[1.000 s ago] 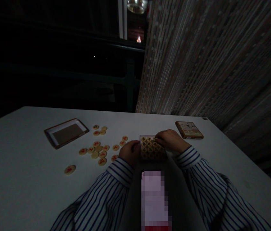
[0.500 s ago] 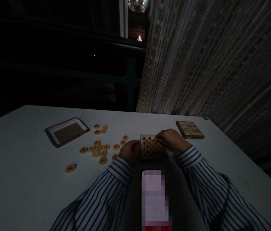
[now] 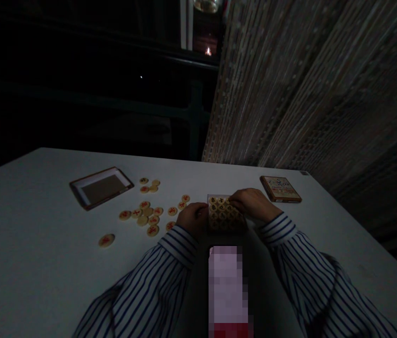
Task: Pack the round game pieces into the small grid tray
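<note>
A small clear-edged box (image 3: 227, 229) holds rows of round wooden pieces (image 3: 222, 207) with dark characters. My left hand (image 3: 193, 219) is curled against the box's left side, its fingertips partly in shadow. At the upper right corner of the box, my right hand (image 3: 252, 204) has its fingers pressed together on a piece in the top row. Loose round pieces (image 3: 148, 211), most with red characters and a few blank, lie scattered on the table left of my left hand. One red-marked piece (image 3: 106, 241) sits apart, nearer the front.
An open tray-like lid (image 3: 123, 177) lies at the back left of the white table (image 3: 43, 263). A patterned flat box (image 3: 281, 188) rests at the back right. In front of me is a lit phone (image 3: 227, 286). A string curtain (image 3: 272, 84) hangs behind the table.
The view has shifted slightly, so things appear a little higher and to the right. Both hands stay at the box, my right fingers still at its upper right corner.
</note>
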Action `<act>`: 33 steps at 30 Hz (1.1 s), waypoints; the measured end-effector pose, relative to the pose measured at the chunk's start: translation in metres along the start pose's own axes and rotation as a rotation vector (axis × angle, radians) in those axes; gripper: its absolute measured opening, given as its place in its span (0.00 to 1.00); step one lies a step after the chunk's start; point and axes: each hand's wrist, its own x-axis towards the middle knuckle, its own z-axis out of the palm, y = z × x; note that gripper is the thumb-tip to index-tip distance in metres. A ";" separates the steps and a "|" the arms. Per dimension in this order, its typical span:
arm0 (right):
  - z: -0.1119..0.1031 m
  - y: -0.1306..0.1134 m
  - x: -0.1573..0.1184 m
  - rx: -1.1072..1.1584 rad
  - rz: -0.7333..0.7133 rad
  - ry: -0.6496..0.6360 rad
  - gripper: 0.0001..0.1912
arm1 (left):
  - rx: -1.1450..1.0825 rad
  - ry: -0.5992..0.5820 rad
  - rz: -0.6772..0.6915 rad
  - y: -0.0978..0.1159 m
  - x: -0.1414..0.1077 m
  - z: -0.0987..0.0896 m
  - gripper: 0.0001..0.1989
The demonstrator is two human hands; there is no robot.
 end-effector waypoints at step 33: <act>0.000 -0.001 0.003 -0.048 -0.017 -0.051 0.15 | 0.019 -0.001 -0.011 0.006 -0.002 -0.004 0.12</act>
